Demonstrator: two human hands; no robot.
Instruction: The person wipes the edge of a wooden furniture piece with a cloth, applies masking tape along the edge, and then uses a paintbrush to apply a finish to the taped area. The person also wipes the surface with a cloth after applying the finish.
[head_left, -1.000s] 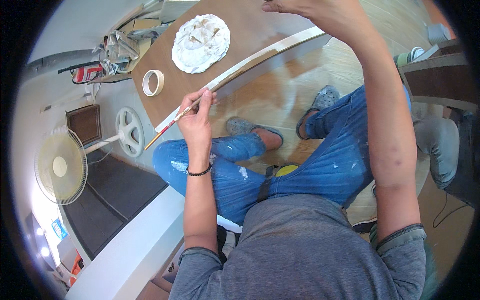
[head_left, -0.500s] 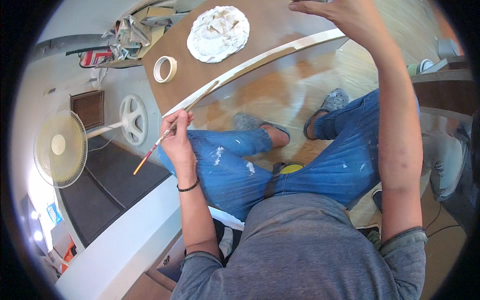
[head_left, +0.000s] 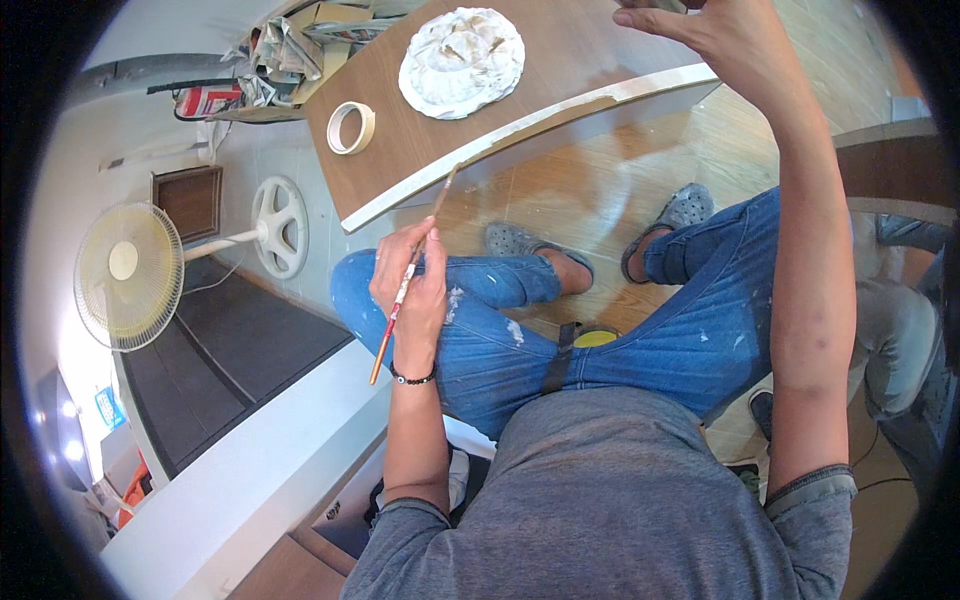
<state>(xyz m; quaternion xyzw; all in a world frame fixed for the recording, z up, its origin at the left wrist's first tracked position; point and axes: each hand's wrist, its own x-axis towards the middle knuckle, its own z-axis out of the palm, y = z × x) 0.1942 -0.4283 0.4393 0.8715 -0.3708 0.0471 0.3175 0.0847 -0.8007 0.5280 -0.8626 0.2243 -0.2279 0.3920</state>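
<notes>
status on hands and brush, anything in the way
Left hand gripping paintbrush, bristle tip at brown-streaked panel edge. Right hand near right end, fingers partly out of frame. Tape roll, crumpled white disc on panel, apart from paintbrush.

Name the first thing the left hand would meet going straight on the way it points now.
Likely the pale edge strip of the brown board, toward which the paintbrush in the left hand points; depth is unclear.

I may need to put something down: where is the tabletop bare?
Bare tabletop shows between the tape roll, the white disc and the pale front edge, and right of the disc, toward the right hand. Crowded: past the far left side, with papers, and by the front edge, where the left hand holds the brush.
</notes>
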